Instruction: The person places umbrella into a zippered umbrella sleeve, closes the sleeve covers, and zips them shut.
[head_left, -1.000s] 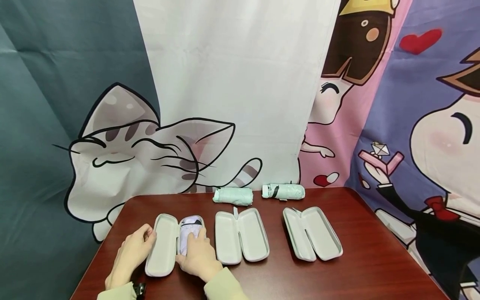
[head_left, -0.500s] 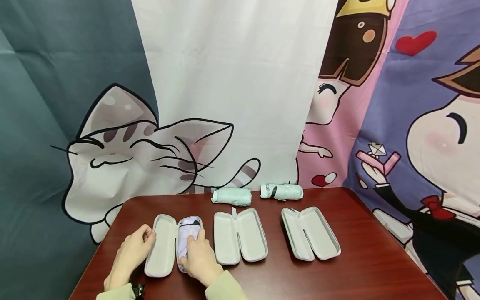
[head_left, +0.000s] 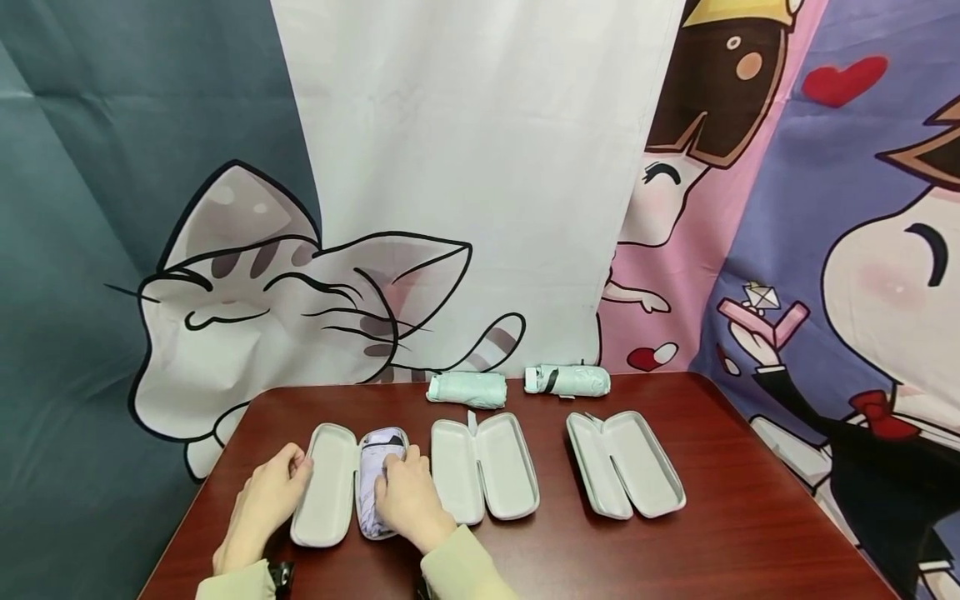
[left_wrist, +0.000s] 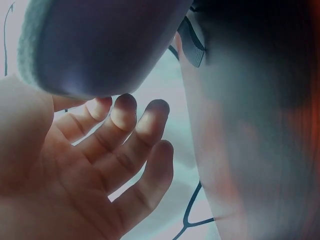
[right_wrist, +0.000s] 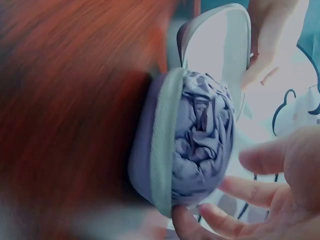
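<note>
A folded lilac umbrella [head_left: 370, 483] with a black strap lies in the right half of the leftmost open zip case [head_left: 327, 487]. My right hand [head_left: 412, 498] is at the umbrella's right side. In the right wrist view, its extended fingers [right_wrist: 250, 190] reach the case rim and the umbrella's crumpled end [right_wrist: 202, 135], with the thumb apart from it. My left hand [head_left: 266, 500] stays at the left edge of the case's other half. The left wrist view has its loosely bent fingers [left_wrist: 145, 125] right under the case shell [left_wrist: 110, 45], holding nothing.
Two more open cases, a middle one [head_left: 508, 467] and a right one [head_left: 645, 467], lie on the brown table [head_left: 600, 558]. Behind them are two folded mint umbrellas, one left [head_left: 468, 390] and one right [head_left: 573, 381]. A printed cloth backdrop [head_left: 480, 167] hangs at the table's back.
My right hand has shifted right, and its thumb has come off the umbrella's near end, which shows now. The left hand stays in place at the case.
</note>
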